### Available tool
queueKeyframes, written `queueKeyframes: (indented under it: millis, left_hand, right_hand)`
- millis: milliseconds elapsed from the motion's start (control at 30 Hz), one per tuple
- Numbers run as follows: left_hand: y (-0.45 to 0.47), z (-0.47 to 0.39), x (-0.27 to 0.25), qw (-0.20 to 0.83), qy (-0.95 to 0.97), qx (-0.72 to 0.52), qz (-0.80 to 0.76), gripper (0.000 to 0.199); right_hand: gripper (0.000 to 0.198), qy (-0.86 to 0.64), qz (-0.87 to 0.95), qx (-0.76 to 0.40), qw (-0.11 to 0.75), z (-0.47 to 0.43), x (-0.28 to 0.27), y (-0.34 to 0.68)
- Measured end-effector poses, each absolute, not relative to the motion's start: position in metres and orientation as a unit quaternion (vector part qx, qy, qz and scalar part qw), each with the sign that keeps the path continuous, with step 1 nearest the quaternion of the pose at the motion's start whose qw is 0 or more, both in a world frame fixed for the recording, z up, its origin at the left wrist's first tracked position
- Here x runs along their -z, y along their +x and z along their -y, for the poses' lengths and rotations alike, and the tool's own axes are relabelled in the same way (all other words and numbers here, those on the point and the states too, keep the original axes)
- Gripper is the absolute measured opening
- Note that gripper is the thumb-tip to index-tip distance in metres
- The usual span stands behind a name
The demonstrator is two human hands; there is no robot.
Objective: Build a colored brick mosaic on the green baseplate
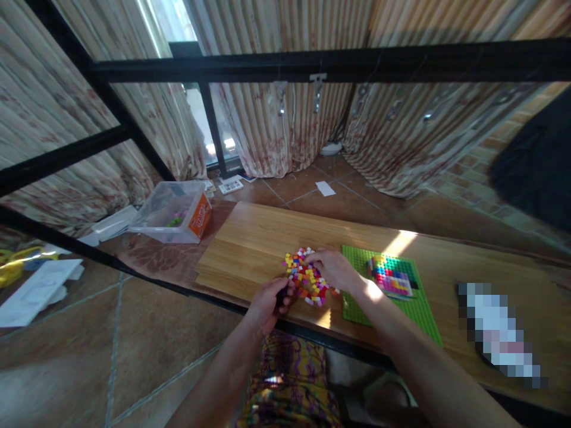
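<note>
A loose pile of small toy building bricks (304, 279) in many colours lies on the wooden tabletop (250, 238). My left hand (266, 302) is at the near edge of the table with its fingers curled round a small black object (282, 296), whose kind I cannot make out. Over the far side of the pile, my right hand (333, 266) reaches down with its fingertips close together among the bricks. Whether a brick is between them is too small to tell. To the right, a green baseplate (357, 303) carries a multicoloured brick build (387, 272), and my right forearm crosses its near part.
A clear plastic box (178, 229) with an orange label and a few pieces inside stands beyond the table's left end. A pixelated item (499, 333) lies at the right. Black metal bars (285, 66) cross in front of the curtains. Papers (325, 188) lie on the tiled floor.
</note>
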State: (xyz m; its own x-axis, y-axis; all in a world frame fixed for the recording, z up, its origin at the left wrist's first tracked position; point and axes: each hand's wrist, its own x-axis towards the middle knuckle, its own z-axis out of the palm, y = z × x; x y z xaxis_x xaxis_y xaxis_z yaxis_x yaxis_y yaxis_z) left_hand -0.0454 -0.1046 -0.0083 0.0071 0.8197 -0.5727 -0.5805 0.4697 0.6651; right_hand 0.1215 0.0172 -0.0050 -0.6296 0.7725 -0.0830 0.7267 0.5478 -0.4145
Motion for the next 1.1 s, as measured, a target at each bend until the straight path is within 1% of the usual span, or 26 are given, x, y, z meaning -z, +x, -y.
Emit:
queueKeyframes:
  millis: [100, 300, 400, 467, 533, 667, 733, 800, 867, 967, 1100]
  left_hand:
    - [-0.045, 0.104, 0.009, 0.695, 0.12, -0.5, -0.503, 0.02]
    - [-0.042, 0.104, 0.007, 0.696, 0.123, -0.498, -0.503, 0.017]
    - [-0.041, 0.104, 0.006, 0.693, 0.119, -0.5, -0.506, 0.017]
    - [-0.039, 0.104, 0.006, 0.694, 0.113, -0.499, -0.507, 0.019]
    - [-0.036, 0.102, 0.005, 0.701, 0.104, -0.492, -0.505, 0.024]
    - [-0.032, 0.098, 0.001, 0.73, 0.078, -0.49, -0.47, 0.033]
    - [-0.032, 0.096, -0.002, 0.75, 0.058, -0.497, -0.433, 0.031]
    - [-0.034, 0.097, -0.004, 0.764, 0.035, -0.503, -0.403, 0.027]
    - [-0.037, 0.098, -0.004, 0.764, 0.015, -0.506, -0.4, 0.022]
    - [-0.04, 0.1, -0.003, 0.749, 0.003, -0.506, -0.427, 0.021]
    - [-0.04, 0.103, -0.001, 0.744, 0.004, -0.503, -0.439, 0.02]
  right_hand:
    - [0.036, -0.421, 0.881, -0.212, 0.041, -0.02, 0.002, 0.122]
    - [0.019, -0.441, 0.876, -0.191, 0.021, -0.019, -0.004, 0.118]
    - [0.019, -0.461, 0.87, -0.173, 0.031, -0.014, -0.006, 0.118]
    - [0.02, -0.474, 0.859, -0.182, 0.066, -0.007, -0.01, 0.118]
    - [0.018, -0.466, 0.848, -0.222, 0.123, 0.005, -0.017, 0.117]
    - [0.02, -0.367, 0.847, -0.321, 0.213, 0.024, -0.031, 0.116]
    - [0.024, -0.378, 0.839, -0.313, 0.236, 0.024, -0.033, 0.121]
    - [0.027, -0.437, 0.828, -0.267, 0.227, 0.018, -0.03, 0.131]
    - [0.026, -0.47, 0.836, -0.221, 0.179, 0.01, -0.023, 0.141]
    - [0.027, -0.438, 0.871, -0.192, 0.11, 0.003, -0.01, 0.151]
    - [0.031, -0.404, 0.896, -0.173, 0.068, 0.002, 0.003, 0.151]
